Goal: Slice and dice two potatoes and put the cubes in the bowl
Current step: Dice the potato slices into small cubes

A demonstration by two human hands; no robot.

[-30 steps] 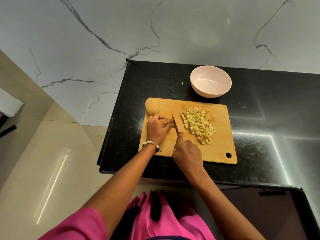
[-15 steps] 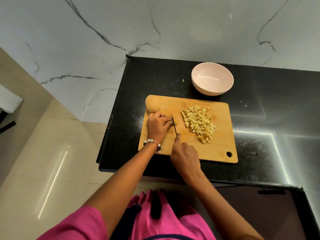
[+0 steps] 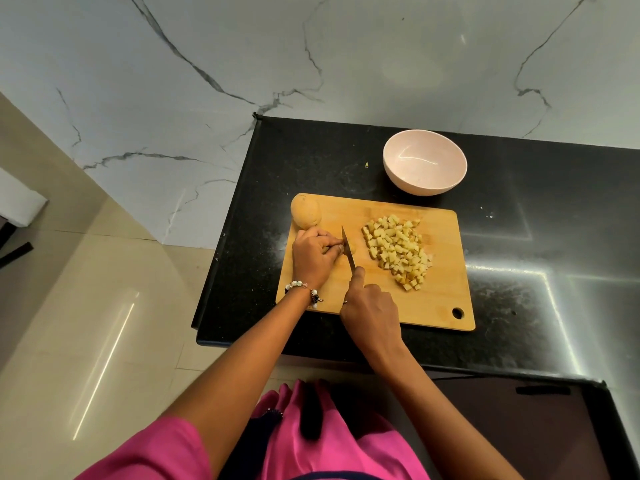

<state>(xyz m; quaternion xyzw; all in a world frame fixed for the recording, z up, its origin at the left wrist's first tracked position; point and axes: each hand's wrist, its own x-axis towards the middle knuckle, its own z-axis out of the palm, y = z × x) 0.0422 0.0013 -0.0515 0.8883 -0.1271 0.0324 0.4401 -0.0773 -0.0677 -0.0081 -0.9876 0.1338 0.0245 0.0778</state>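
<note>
Potato piece (image 3: 350, 247), small and pale, is sitting on the cutting board (image 3: 433, 306) right at the blade, and the left hand (image 3: 313, 254) is curling its fingers (image 3: 329, 241) down over it, fingertips tucked and pinning it in place. Only a sliver of that piece is showing past the fingers on the blade's right side. The right hand (image 3: 372, 315) is wrapping round the handle of the knife (image 3: 347, 249), handle hidden in the fist, index finger lying straight along the spine of the blade. The blade is running away from the person, edge down, just touching the left fingertips.

Over to the right of the blade, well clear of both hands, a heap of potato cubes (image 3: 398, 251) is lying on the board. At the board's far left corner a whole potato (image 3: 305, 211) is resting just beyond the left knuckles, skin on, near but not touching.

Behind the board, the pink bowl (image 3: 425, 183) is standing upright on the black counter (image 3: 519, 202), with nothing showing inside it but a glint of light. A beaded bracelet (image 3: 304, 289) is circling the left wrist, and pink sleeves (image 3: 156, 452) are filling the bottom of the view.
</note>
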